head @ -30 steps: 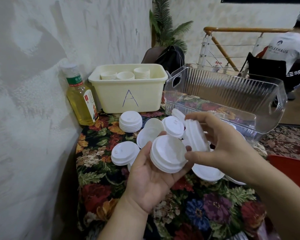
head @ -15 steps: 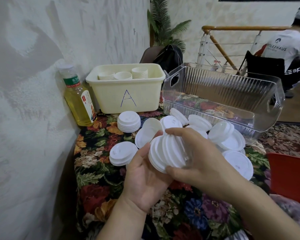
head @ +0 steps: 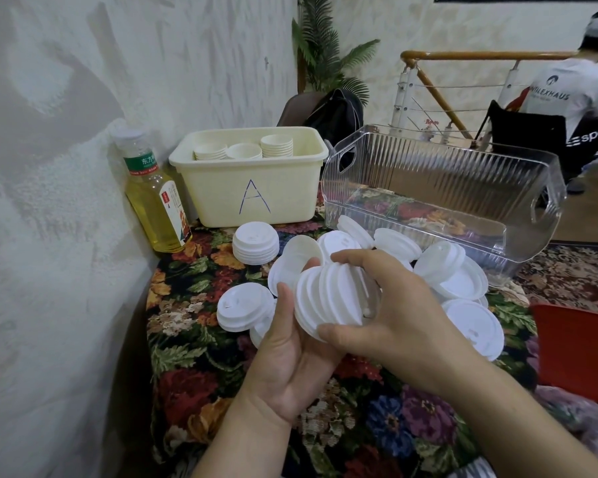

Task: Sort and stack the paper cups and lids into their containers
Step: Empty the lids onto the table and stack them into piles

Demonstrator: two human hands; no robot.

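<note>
Both hands hold one stack of white lids [head: 328,298] on edge above the floral tablecloth. My left hand [head: 290,343] cups it from below and the left, thumb up its side. My right hand [head: 390,305] grips it from the right, fingers over the top. Loose white lids [head: 463,281] and short lid stacks [head: 255,243] lie scattered on the table behind. The cream bin marked A [head: 252,198] at the back holds stacked paper cups [head: 276,146]. A clear plastic bin [head: 439,198] stands tilted at the back right with nothing visible inside.
A bottle of yellow drink [head: 156,198] stands against the white wall, left of the cream bin. A red tub [head: 577,350] sits past the table's right edge. A person sits in the far right background beside a railing.
My right hand brought the lids it held onto the left hand's stack; both hands now clasp one thicker stack. The lids behind my right hand have come into view.
</note>
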